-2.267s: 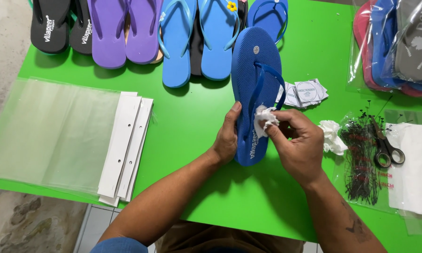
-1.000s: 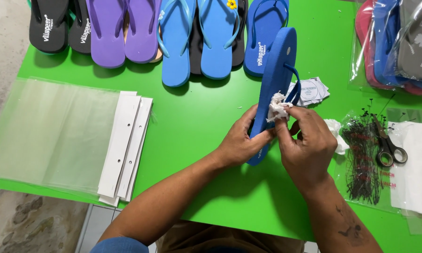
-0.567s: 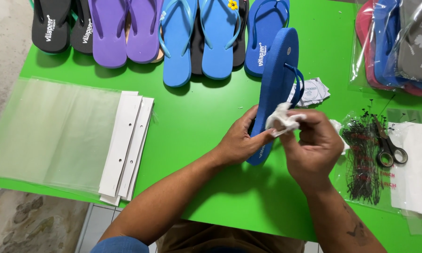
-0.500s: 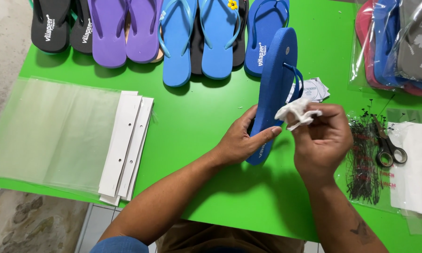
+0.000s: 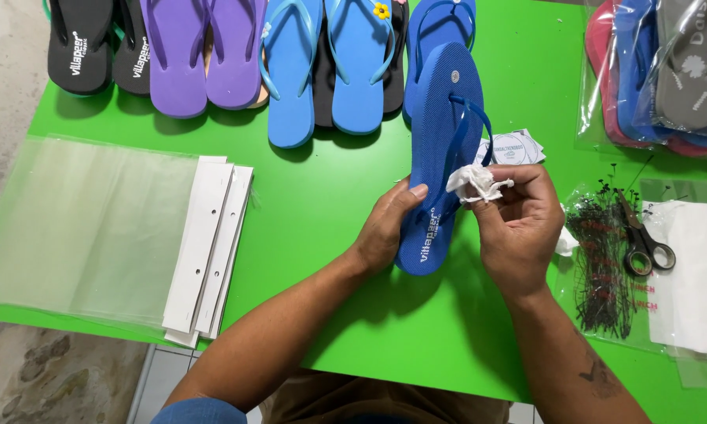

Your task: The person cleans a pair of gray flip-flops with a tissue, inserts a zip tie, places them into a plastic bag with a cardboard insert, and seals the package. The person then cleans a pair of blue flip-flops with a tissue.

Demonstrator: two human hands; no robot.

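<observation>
1. Left hand (image 5: 385, 228) cups the heel end of the dark blue sandal (image 5: 440, 149), thumb lying across the footbed, fingers curled under the sole. A closed, firm hold.
2. Right hand (image 5: 518, 220) pinches a crumpled white wad (image 5: 471, 182) between thumb and fingertips, right against the strap (image 5: 467, 133) at the sandal's right edge. Fingers closed on the wad, nothing else in them.
3. The sandal sits mid-table, heel toward the person, toe pointing at the row of pairs; its heel end looks lifted off the surface, though I cannot tell how far.
4. To do this well, I'd judge: keep the left hand steady so the sole doesn't twist, keep the wad bunched tight, and work close to where the strap meets the sole rather than tugging at it.
5. Surface: a bright green table (image 5: 306, 204). Along the far edge lie black, purple and light blue sandals (image 5: 322, 63).
6. Left: a stack of clear bags (image 5: 78, 228) with white card strips (image 5: 208, 243) just beside it.
7. Right: scissors (image 5: 644, 243) beside a bag of black tag fasteners (image 5: 604, 267), and bagged sandals (image 5: 659, 71) in the corner.
8. Small printed tags (image 5: 514, 148) lie just beyond the right hand.
9. Below the table edge, rough concrete floor (image 5: 23, 377).
</observation>
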